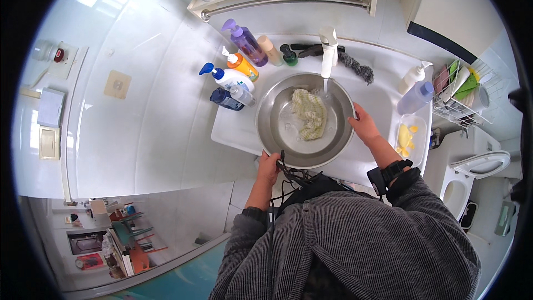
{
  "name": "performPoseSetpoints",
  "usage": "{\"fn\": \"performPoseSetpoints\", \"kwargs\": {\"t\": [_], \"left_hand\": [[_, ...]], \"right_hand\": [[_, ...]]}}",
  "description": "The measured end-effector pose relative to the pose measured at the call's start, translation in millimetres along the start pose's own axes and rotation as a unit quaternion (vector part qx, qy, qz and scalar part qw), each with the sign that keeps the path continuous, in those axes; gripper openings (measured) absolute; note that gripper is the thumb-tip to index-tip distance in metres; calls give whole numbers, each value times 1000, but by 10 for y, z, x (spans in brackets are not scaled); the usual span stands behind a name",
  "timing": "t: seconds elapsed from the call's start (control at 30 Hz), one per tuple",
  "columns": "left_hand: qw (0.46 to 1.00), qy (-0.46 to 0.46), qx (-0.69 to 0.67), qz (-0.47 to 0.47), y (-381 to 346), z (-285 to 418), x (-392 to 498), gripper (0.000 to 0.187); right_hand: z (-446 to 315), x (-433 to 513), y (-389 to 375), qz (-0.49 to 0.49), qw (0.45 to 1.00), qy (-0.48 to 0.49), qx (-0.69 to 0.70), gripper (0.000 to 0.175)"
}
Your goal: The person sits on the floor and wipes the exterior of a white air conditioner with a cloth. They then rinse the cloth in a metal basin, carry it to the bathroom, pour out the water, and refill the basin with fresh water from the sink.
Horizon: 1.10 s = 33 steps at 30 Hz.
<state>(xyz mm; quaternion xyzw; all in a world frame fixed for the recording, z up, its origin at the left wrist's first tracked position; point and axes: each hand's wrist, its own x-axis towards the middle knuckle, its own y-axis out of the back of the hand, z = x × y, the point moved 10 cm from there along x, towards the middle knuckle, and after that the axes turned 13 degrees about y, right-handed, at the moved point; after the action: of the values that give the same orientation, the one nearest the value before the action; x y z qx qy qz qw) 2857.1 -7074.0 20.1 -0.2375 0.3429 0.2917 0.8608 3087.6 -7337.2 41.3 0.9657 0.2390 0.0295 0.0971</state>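
A stainless-steel basin [275, 133] rests in the white washbasin [374, 104] under the white faucet [329, 50]. Water runs from the spout into it. Inside lies a crumpled, wet checked cloth [310, 114], pale yellow-green and white, with some water and bubbles around it. My right hand [364, 125] grips the basin's right rim, thumb on the inner side. My left hand [268, 164] is at the near left rim, fingers hidden below the edge. Black cables [295, 173] hang between my left hand and my body.
Pump bottles, including a purple one [247, 43] and a white one with a blue top [229, 77], crowd the left ledge. A grey fuzzy brush [358, 66] lies behind the faucet. Right are a lilac bottle [414, 98], a plastic tray with yellow pieces [410, 137] and a toilet [456, 183].
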Motion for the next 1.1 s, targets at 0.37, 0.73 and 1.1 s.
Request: {"fn": "performPoseSetpoints", "kwargs": {"t": [0.37, 0.73, 1.1], "left_hand": [[1000, 3, 9, -5, -49, 44, -20, 50], [1000, -1, 6, -27, -52, 39, 12, 51], [999, 9, 38, -7, 52, -15, 110, 52]], "right_hand": [[24, -87, 32, 14, 1000, -14, -13, 55], [36, -123, 16, 14, 999, -1, 35, 54], [192, -79, 13, -26, 999, -17, -9, 59]]}}
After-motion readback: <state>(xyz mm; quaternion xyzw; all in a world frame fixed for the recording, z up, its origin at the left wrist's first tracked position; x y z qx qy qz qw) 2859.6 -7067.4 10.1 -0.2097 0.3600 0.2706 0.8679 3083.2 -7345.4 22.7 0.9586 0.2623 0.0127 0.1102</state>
